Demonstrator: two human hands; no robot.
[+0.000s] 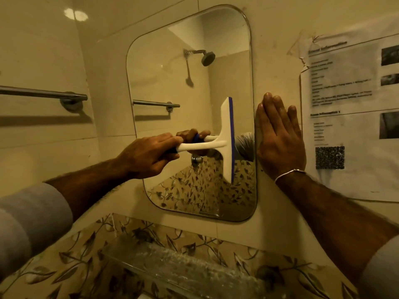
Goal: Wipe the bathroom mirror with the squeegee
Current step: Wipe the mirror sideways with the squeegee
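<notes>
Wiping stroke in progress. The left hand (149, 154) clasps the handle of the white plastic squeegee with blue rubber blade (227, 140), the blade standing vertical against the rounded rectangular wall mirror (172, 83), near its right edge. The right hand (280, 137), flat and empty, rests on the tiled wall (278, 61) just beside the mirror. The next move probably calls for steady, even blade pressure.

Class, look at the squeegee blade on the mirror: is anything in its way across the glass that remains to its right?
Nothing visible lies on the mirror ahead of the squeegee, which the left hand holds. The right hand lies flat along the mirror's right edge, mostly on the wall, so the blade could meet its fingers there.
</notes>
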